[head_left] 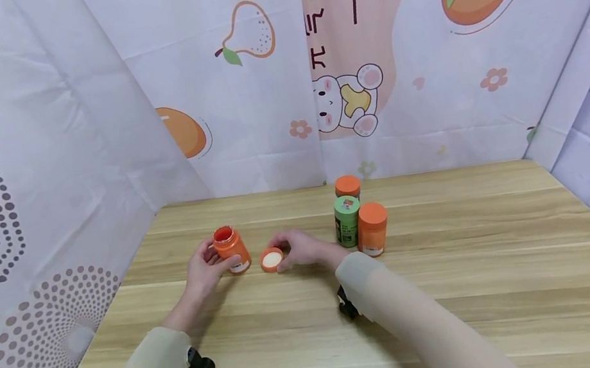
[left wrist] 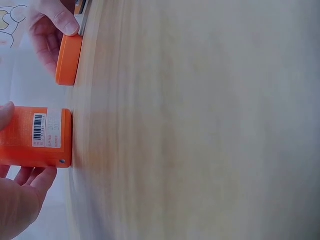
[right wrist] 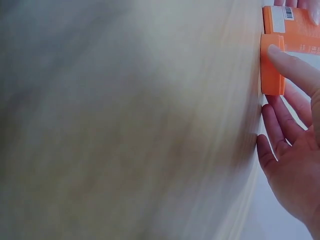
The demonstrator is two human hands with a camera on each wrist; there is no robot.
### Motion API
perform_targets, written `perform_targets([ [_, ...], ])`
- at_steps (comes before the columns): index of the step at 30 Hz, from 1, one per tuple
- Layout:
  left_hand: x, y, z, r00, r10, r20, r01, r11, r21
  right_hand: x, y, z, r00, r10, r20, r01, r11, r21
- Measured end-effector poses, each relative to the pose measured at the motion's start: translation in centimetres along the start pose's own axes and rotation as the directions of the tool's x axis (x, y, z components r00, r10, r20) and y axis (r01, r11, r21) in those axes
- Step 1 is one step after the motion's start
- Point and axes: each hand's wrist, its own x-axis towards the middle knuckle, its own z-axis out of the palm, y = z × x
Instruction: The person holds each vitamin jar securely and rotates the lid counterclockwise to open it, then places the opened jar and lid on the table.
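My left hand (head_left: 206,270) grips an uncapped orange jar (head_left: 233,256) that stands upright on the wooden table, thumb on one side and fingers on the other. In the left wrist view a barcode label shows on the jar (left wrist: 30,137) near its base. Just to the right, an orange screw lid (head_left: 272,259) lies on the table with its white inside facing up. My right hand (head_left: 300,248) pinches that lid by its rim; in the right wrist view the thumb presses against the near side of the lid (right wrist: 271,75). Lid and jar are a small gap apart in the head view.
Right of my right hand stand a green jar (head_left: 346,227) and a capped orange jar (head_left: 373,232), close together. Behind them is another orange-lidded jar (head_left: 347,185), partly hidden. A printed curtain (head_left: 260,118) hangs along the table's back edge (head_left: 250,195).
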Motion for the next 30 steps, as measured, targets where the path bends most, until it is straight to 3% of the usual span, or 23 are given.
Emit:
perform_targets([
  [9,0.2,-0.1,0.1,0.999,-0.026,0.025,0.026,0.999,0.019,-0.3,0.0,-0.3,0.999,0.046,-0.011,-0.046,0.998,0.037],
  [14,0.2,-0.3,-0.2,0.998,-0.052,0.032,0.052,0.998,-0.020,-0.9,-0.4,-0.8,0.997,0.072,-0.025,-0.071,0.996,0.057],
  [26,-0.6,0.4,-0.9,0.999,-0.014,0.035,0.017,0.995,-0.094,-1.9,-2.0,-2.4,0.999,0.031,-0.008,-0.031,0.999,0.027],
  [30,-1.1,1.2,-1.5,0.998,0.006,0.062,-0.001,0.997,-0.076,-2.5,-2.8,-3.0,1.000,0.023,-0.007,-0.023,1.000,0.004],
])
